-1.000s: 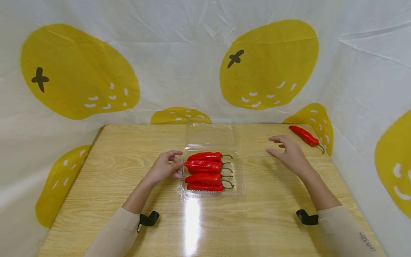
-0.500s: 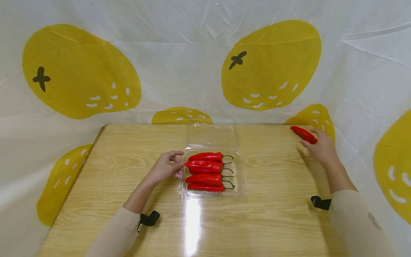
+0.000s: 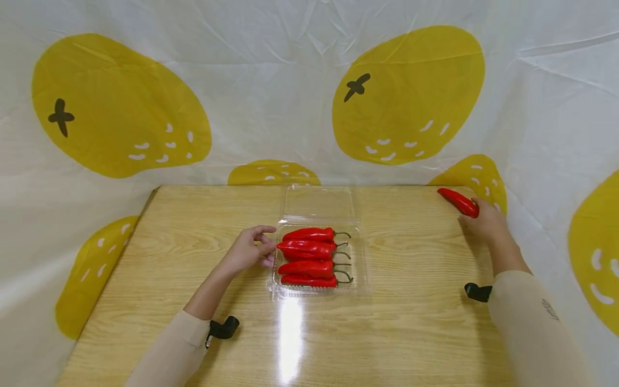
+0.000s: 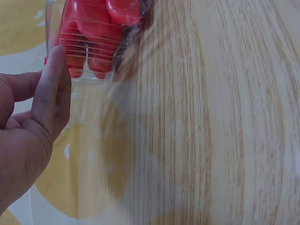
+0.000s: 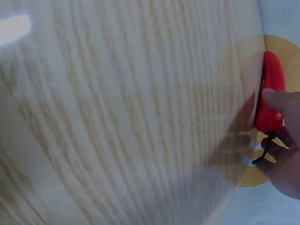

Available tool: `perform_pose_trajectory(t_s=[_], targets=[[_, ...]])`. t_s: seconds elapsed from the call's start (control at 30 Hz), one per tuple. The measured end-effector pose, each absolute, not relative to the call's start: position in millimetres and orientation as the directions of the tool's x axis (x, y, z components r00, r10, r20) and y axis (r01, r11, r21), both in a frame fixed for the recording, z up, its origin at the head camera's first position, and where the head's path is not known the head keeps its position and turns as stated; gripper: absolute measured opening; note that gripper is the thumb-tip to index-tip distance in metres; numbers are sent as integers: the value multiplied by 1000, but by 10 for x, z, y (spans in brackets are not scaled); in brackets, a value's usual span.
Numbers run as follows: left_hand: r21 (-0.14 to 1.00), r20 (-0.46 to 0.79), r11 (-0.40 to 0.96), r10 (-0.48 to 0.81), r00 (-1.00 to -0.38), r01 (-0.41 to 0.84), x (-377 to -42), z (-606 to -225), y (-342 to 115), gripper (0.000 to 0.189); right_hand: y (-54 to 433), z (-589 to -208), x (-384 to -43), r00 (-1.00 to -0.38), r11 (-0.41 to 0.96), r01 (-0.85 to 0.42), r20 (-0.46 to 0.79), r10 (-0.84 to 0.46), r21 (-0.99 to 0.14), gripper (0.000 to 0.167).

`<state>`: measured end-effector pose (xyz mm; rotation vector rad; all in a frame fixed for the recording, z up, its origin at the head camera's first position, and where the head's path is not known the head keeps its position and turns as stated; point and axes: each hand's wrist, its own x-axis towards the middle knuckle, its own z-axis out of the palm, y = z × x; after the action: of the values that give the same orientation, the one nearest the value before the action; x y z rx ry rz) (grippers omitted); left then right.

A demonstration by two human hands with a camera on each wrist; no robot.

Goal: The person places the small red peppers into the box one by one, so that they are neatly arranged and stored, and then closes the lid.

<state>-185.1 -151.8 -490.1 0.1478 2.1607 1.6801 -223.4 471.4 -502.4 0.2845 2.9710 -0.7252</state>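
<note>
On the table sits a clear plastic clamshell container (image 3: 359,263), holding several red chili peppers (image 3: 307,249) side by side with green stems to the right. My left hand (image 3: 247,250) rests at the container's left side; in the left wrist view a fairly straight finger (image 4: 49,89) touches its ribbed wall. At the far right corner my right hand (image 3: 488,221) pinches another red chili pepper (image 3: 454,201) near its stem end. The right wrist view shows thumb and fingers on this chili pepper (image 5: 273,70), its green stem hanging below.
The container's transparent lid (image 3: 317,203) is folded back toward the rear. A white cloth with yellow fruit prints (image 3: 408,97) borders the wood-grain table (image 3: 411,322) at the back and sides.
My right hand has moved right and back to the lone chili pepper and taken hold of it near the stem, pulling back slightly since. The left hand has stayed at the container.
</note>
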Motion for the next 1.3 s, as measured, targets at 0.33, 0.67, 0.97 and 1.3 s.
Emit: perform_pose_trajectory(t_s=[0.33, 0.67, 0.97, 1.3], targets=[[947, -244, 282, 320, -915, -154, -1850, -4903, -1507, 46, 4715, -5195, -2220, -975, 859, 196, 0, 222, -472, 52], [949, -249, 271, 323, -913, -163, -1865, -4909, -1521, 46, 4619, -5056, -2112, -983, 889, 106, 89, 162, -446, 49], [953, -237, 263, 338, -911, -150, -1864, -4912, -1524, 47, 4279, -4787, -1996, -976, 891, -53, 211, 49, -450, 46], [947, -252, 275, 326, -911, -163, -1870, -4891, -1524, 47, 3679, -4578, -1840, -959, 867, -223, 259, -113, -446, 48]])
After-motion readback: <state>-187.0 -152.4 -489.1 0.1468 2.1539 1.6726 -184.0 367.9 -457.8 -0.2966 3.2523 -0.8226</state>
